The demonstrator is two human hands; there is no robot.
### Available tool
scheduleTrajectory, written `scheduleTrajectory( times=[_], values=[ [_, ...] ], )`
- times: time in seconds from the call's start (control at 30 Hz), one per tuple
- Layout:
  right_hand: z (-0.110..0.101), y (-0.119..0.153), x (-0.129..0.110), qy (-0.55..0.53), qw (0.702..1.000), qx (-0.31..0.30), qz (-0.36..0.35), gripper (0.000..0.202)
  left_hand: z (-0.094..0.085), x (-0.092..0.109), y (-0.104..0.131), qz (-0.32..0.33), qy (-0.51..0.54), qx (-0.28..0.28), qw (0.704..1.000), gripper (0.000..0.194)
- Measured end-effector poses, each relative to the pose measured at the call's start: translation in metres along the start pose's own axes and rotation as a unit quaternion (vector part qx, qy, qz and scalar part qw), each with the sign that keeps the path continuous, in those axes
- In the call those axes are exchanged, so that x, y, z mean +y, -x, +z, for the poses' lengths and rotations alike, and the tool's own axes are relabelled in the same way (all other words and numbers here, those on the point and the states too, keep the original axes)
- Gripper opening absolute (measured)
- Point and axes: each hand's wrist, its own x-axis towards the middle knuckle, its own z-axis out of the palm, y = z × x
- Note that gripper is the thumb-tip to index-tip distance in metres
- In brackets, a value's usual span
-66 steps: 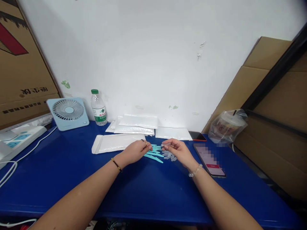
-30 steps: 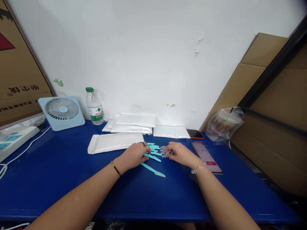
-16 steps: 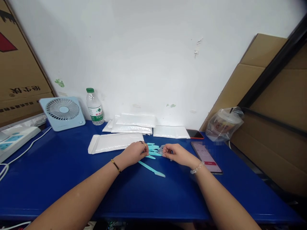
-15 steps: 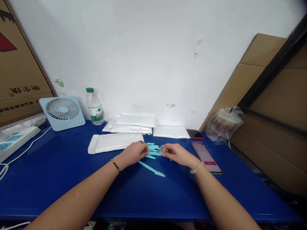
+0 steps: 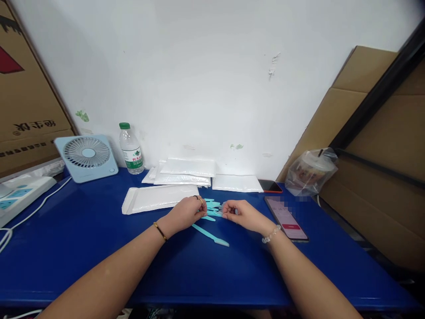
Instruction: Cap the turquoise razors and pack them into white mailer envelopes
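Observation:
Between my hands lies a small pile of turquoise eyebrow razors [image 5: 213,205], slim strips with narrow heads. My left hand [image 5: 187,212] is closed in a pinch at the pile's left side, on the handle end of an eyebrow razor. At the right side, the pinched fingers of my right hand [image 5: 242,213] close on the tip of a razor; what exactly lies between the fingertips is partly hidden. Some greyish see-through pieces [image 5: 222,205] show beside those fingers. Nearer to me, one separate eyebrow razor [image 5: 210,235] lies slanted on the blue table [image 5: 232,274], its pale head pointing right.
A white padded envelope [image 5: 156,197] lies behind my left hand, with stacked envelopes [image 5: 186,170] along the wall. A fan [image 5: 88,155], water bottle [image 5: 132,150] and power strip [image 5: 23,197] stand left. Right are a lit phone [image 5: 286,219], dark phone [image 5: 270,186] and bagged cup [image 5: 311,172].
My right hand has shifted slightly left, toward my left hand. The left hand has barely moved, and the separate razor lies as before.

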Motion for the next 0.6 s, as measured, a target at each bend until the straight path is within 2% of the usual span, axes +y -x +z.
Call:
scheduleTrajectory(
  times=[0.6],
  values=[
    [-0.0072,0.0029,0.0027,-0.018,1.0,0.017,0.014,0.022,-0.0041,-0.0077,-0.0015,-0.026,0.013,0.012,1.0,0.012]
  ],
)
